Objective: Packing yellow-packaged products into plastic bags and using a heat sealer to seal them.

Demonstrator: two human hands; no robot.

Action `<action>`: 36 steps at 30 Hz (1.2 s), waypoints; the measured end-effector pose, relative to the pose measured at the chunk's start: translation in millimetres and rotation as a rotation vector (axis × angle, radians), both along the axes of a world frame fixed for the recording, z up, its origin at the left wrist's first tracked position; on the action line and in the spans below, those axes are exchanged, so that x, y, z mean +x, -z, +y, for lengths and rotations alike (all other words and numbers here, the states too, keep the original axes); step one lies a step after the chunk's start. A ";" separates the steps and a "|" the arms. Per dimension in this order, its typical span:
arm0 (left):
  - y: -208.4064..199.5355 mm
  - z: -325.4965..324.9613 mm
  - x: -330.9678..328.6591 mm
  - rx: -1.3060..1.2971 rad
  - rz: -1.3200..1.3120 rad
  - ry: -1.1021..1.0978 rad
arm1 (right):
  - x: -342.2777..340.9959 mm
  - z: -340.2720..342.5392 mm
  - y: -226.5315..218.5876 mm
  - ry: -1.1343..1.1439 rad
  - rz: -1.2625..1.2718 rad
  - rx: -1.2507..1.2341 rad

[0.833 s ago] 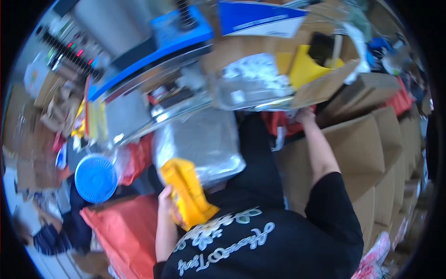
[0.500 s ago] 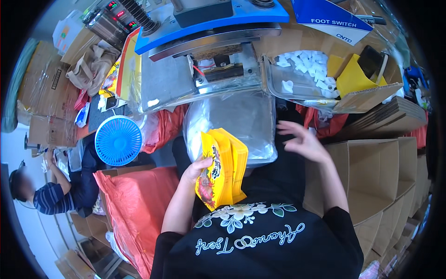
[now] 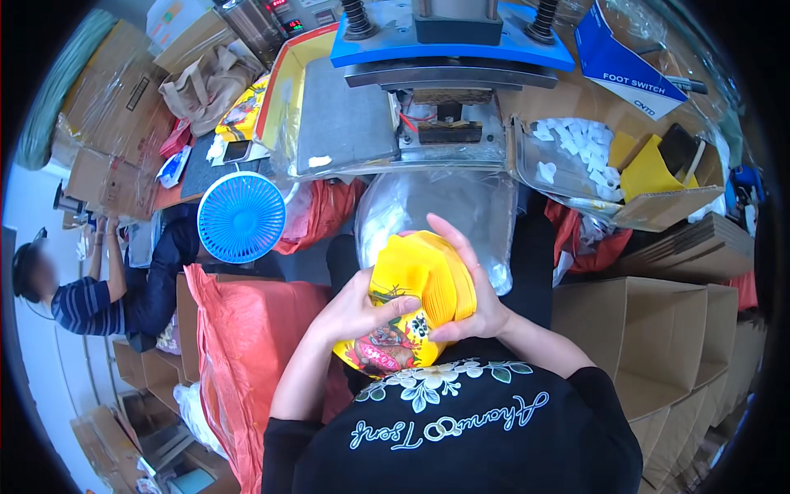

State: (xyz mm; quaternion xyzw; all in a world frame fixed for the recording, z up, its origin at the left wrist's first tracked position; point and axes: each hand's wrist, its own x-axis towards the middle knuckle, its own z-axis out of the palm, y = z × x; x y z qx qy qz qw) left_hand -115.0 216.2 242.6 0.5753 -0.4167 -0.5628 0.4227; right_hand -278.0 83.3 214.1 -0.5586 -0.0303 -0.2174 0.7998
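Note:
A thick stack of yellow printed pouches (image 3: pixel 415 263) is between my two hands, over my lap. My left hand (image 3: pixel 355 309) grips its left side, thumb lying across the printed front. At the right edge, my right hand (image 3: pixel 484 300) is wrapped round the stack, with the thumb low on the front and the fingers reaching up behind. The top of the stack is bent, and the edges fan out on the right. Just beyond lies a grey surface covered in clear plastic (image 3: pixel 485 206), partly hidden by the pouches and my hands.
A blue press (image 3: pixel 457 49) stands ahead, with a bin of white plastic pieces (image 3: pixel 576 152) to its right. To the left are a blue fan (image 3: pixel 241 216) and a red plastic-lined box (image 3: pixel 255 329). Cardboard boxes (image 3: pixel 650 329) stand at right; another person (image 3: pixel 90 305) sits far left.
My right hand has come in from the right and taken hold of the stack's right side. The stack has turned so its printed front faces up more. The whole view has shifted.

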 end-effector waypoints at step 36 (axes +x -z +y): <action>42.4 22.5 13.3 0.038 0.400 -0.064 | 1.3 13.0 15.6 0.039 -0.009 0.301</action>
